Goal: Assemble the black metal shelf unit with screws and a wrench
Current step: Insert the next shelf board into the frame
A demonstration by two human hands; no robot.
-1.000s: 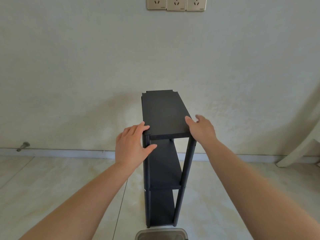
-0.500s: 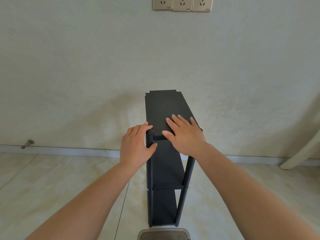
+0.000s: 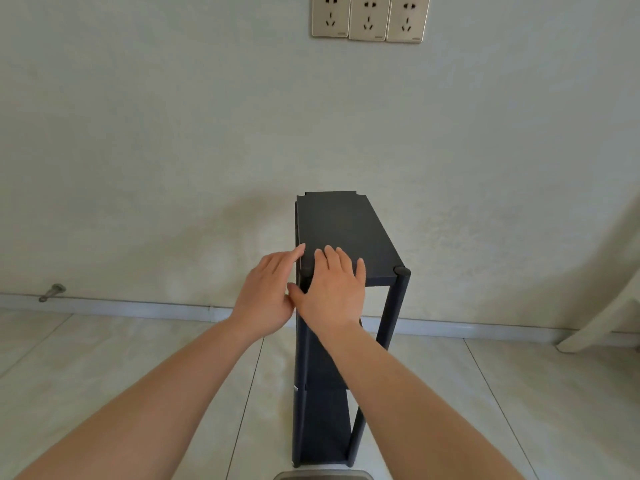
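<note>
The black metal shelf unit (image 3: 346,223) stands upright on the tiled floor with its far end against the wall; three tiers and round corner posts show. My left hand (image 3: 266,292) holds the near left corner post at the top, fingers reaching the top tier's left edge, its thumb hidden. Lying flat, palm down, my right hand (image 3: 332,292) is on the near left part of the top tier, fingers spread, and partly covers the left hand. The near right post cap (image 3: 401,271) is bare. No screws or wrench are in view.
Three wall sockets (image 3: 369,17) sit high on the wall. A metal door stop (image 3: 52,292) juts out above the baseboard at the left. A white furniture leg (image 3: 602,317) leans in at the right edge. A grey container rim (image 3: 322,475) shows at the bottom.
My right hand has slid left across the top tier, from the near right corner to the near left corner beside my left hand. The left hand stayed at its corner.
</note>
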